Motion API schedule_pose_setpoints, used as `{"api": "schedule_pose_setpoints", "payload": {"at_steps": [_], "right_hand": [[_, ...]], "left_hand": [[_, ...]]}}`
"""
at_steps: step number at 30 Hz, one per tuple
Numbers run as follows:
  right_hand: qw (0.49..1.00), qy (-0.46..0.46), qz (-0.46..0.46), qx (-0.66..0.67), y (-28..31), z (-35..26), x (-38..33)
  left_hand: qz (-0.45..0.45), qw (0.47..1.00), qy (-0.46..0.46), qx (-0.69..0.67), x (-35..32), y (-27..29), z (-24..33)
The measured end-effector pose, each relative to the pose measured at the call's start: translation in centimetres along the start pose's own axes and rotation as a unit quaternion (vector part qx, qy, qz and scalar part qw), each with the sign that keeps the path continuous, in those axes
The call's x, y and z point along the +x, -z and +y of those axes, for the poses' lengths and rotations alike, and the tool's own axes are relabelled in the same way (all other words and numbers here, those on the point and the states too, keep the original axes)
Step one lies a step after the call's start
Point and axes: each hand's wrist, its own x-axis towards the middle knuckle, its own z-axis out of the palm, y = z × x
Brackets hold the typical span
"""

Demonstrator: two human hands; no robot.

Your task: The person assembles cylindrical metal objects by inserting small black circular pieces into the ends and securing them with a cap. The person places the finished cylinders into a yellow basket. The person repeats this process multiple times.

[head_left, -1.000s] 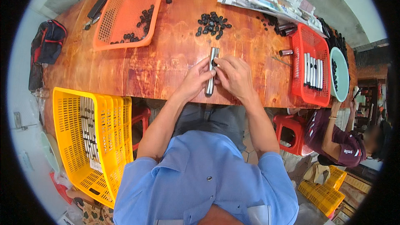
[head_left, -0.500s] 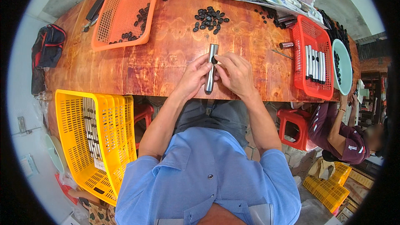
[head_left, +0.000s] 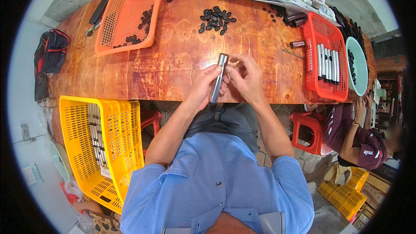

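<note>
Gripping metal tube (head_left: 218, 77): left hand (head_left: 202, 87) wrapped around; right hand (head_left: 246, 79) fingertips pinching upper end.

Bare wooden tabletop (head_left: 173, 60) lies open at nine to eleven o'clock of the two hands, up to the orange plastic mesh basket (head_left: 128, 15). At twelve o'clock, a loose heap of small black rings (head_left: 215, 19) blocks the far reach. At three o'clock stands the red plastic basket of metal tubes (head_left: 326, 60), with one short metal tube (head_left: 297, 44) lying before it.
</note>
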Motion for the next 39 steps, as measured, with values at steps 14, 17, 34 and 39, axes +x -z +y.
{"api": "schedule_pose_setpoints", "payload": {"at_steps": [14,17,34,39], "right_hand": [[0.928,-0.238,-0.111,0.264,1.8,-0.3,0.7],[0.93,-0.237,-0.108,0.259,1.8,-0.5,0.8],[0.933,-0.149,-0.087,0.316,2.8,1.2,0.9],[0.944,-0.161,-0.101,0.269,3.3,0.8,1.5]], "left_hand": [[0.003,0.996,0.082,-0.035,-0.5,-2.5,-0.5],[0.0,0.998,0.063,-0.013,-0.5,-2.3,-0.6],[-0.025,0.982,-0.021,0.186,-0.5,-2.3,0.3],[0.027,0.873,-0.177,0.453,0.0,-1.8,0.5]]}}
